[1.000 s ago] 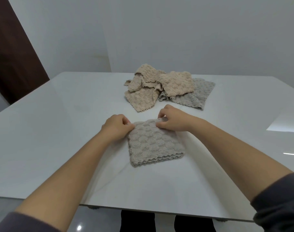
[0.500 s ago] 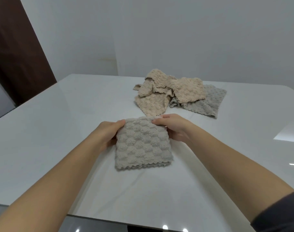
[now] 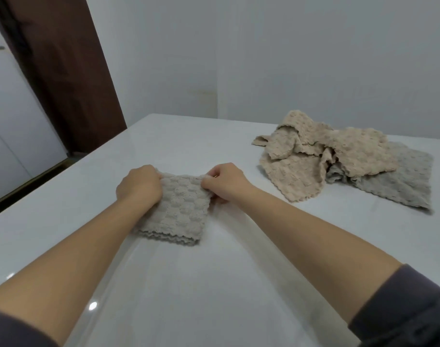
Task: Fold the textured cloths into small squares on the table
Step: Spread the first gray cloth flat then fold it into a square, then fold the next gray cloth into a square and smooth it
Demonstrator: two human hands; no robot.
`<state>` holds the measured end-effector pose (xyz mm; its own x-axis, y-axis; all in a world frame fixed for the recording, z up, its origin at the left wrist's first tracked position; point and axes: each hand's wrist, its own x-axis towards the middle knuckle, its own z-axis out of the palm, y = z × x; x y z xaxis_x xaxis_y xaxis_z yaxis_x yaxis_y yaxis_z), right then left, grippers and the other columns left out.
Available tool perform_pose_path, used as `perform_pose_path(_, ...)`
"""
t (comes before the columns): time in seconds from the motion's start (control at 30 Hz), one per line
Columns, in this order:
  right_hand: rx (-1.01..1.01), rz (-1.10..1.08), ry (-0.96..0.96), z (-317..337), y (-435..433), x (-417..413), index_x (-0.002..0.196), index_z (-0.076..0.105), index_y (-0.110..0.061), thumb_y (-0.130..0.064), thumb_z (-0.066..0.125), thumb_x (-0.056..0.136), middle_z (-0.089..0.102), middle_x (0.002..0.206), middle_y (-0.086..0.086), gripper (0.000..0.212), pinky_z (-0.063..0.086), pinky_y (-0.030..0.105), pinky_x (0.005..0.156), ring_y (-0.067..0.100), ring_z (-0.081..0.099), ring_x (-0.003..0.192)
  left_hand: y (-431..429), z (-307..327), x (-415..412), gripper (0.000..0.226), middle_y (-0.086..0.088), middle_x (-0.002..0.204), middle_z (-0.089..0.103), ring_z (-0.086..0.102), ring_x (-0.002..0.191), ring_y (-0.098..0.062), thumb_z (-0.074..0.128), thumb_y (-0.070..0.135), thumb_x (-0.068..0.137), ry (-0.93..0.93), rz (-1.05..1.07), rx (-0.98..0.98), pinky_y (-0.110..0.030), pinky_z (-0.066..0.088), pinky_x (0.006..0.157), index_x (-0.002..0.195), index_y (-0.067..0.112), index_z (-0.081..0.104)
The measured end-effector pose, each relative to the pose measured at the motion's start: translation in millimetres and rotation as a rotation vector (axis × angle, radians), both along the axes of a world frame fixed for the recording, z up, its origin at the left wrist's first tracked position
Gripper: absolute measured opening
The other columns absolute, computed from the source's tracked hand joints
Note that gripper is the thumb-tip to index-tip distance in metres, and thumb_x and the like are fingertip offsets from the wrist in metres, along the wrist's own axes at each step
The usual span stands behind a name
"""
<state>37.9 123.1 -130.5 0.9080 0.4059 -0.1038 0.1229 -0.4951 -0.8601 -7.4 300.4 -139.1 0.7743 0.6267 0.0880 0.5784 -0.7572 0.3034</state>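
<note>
- Head view, work area: the folded cloth [image 3: 182, 211] lies on the white table [image 3: 214, 296] directly ahead of the person. Its scalloped, layered edge is nearest the camera.
- Head view, left hand [image 3: 139, 186]: the fingers are curled round the far left corner of the folded cloth and grip it.
- Head view, right hand [image 3: 226, 184]: thumb and fingers pinch the far right corner of the same cloth.
- Purpose of the hold: gripping both far corners together keeps the stacked layers aligned. This is judged to prepare either a further fold or a shift of the square.
- Limitation: the hands cover the far edge, so it may be slightly raised off the table; this cannot be confirmed.
- Head view, remaining stock: the pile of unfolded cloths [image 3: 314, 156] sits well apart, to the right and further back. Crumpled beige pieces lie over a grey cloth [image 3: 401, 181]. This placement likely keeps the folding surface free.
- Head view, background: a dark door [image 3: 58, 71] stands beyond the table's left side.
</note>
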Motion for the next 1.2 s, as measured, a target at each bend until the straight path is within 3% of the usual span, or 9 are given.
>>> perform_pose_path(0.1,-0.091,0.010,-0.192,-5.3,35.4,19.5,0.090,0.065,-0.015,-0.021,0.062,0.086,0.062,0.083,-0.004,0.007,0.050,0.029,0.074,0.017,0.060,0.086,31.3,-3.6,19.9,0.027,-0.014,0.101,0.061,0.050,0.082,-0.029,0.038,0.020,0.100,-0.063,0.030,0.051,-0.033,0.036,0.067,0.094,0.011,0.063)
perform_pose_path(0.3,-0.185,-0.031,-0.319,-18.2,96.6,56.4,0.098,0.061,-0.022,-0.027,0.055,0.090,0.067,0.102,-0.001,0.011,0.044,0.042,0.095,0.022,0.060,0.099,89.8,-14.6,59.1,0.031,-0.018,0.103,0.064,0.057,0.094,-0.036,0.042,0.025,0.099,-0.196,0.044,0.119,-0.035,0.037,0.068,0.095,0.007,0.067)
perform_pose_path(0.63,-0.187,-0.017,-0.425,-25.5,155.0,87.6,0.114,0.056,-0.021,-0.026,0.054,0.092,0.064,0.112,-0.001,0.022,0.033,0.036,0.089,0.023,0.055,0.109,149.9,-16.1,86.5,0.032,-0.018,0.096,0.062,0.055,0.091,-0.037,0.045,0.025,0.100,-0.191,-0.012,0.272,-0.039,0.040,0.067,0.095,0.005,0.069)
perform_pose_path(0.7,-0.254,-0.012,-0.514,-26.2,156.4,83.2,0.127,0.050,-0.017,-0.024,0.045,0.096,0.055,0.126,0.004,0.032,0.032,0.038,0.092,0.025,0.047,0.118,147.0,-12.6,85.6,0.031,-0.019,0.100,0.056,0.053,0.094,-0.038,0.039,0.023,0.100,-0.163,0.006,0.329,-0.043,0.043,0.072,0.095,0.002,0.061)
perform_pose_path(0.8,-0.287,0.163,-0.574,-27.6,147.6,73.3,0.147,0.028,-0.010,-0.028,0.030,0.100,0.026,0.155,0.005,0.050,0.017,0.049,0.113,0.023,0.016,0.145,136.6,-7.6,80.3,0.019,-0.016,0.101,0.050,0.047,0.092,-0.034,0.029,0.020,0.098,-0.169,-0.110,0.277,-0.048,0.042,0.084,0.090,0.008,0.042)
perform_pose_path(0.87,-0.420,0.334,-0.540,-32.1,140.6,65.8,0.154,0.008,-0.009,-0.035,0.021,0.102,0.003,0.163,0.002,0.059,-0.002,0.054,0.118,0.020,-0.006,0.149,128.2,-11.6,73.2,0.023,-0.015,0.113,0.048,0.045,0.109,-0.032,0.025,0.023,0.100,-0.061,-0.243,0.166,-0.053,0.034,0.100,0.104,0.008,0.042)
perform_pose_path(0.93,-0.575,0.423,-0.525,-40.1,138.0,61.2,0.155,-0.002,-0.011,-0.042,0.015,0.103,-0.008,0.163,0.001,0.063,-0.009,0.055,0.117,0.019,-0.013,0.149,119.8,-18.0,64.6,0.049,-0.009,0.154,0.025,0.021,0.143,-0.023,0.016,0.032,0.103,0.137,-0.298,0.135,-0.052,0.012,0.116,0.144,0.008,0.027)
perform_pose_path(1.03,-0.580,0.429,-0.516,-41.0,135.9,58.5,0.155,-0.005,-0.012,-0.045,0.015,0.103,-0.011,0.163,0.001,0.064,-0.009,0.055,0.117,0.018,-0.015,0.148,117.9,-22.4,63.5,0.058,0.000,0.163,-0.002,-0.001,0.149,-0.017,0.011,0.038,0.103,0.226,-0.271,0.142,-0.050,-0.001,0.118,0.155,0.014,0.004)
perform_pose_path(1.2,-0.476,0.363,-0.581,-21.4,87.4,48.3,0.155,-0.006,-0.013,-0.043,0.022,0.104,-0.016,0.162,-0.001,0.065,-0.007,0.051,0.119,0.016,-0.017,0.148,94.1,-14.7,53.0,0.049,-0.012,0.144,0.040,0.034,0.134,-0.027,0.027,0.030,0.097,-0.044,-0.243,0.441,-0.062,0.016,0.112,0.136,0.003,0.041)
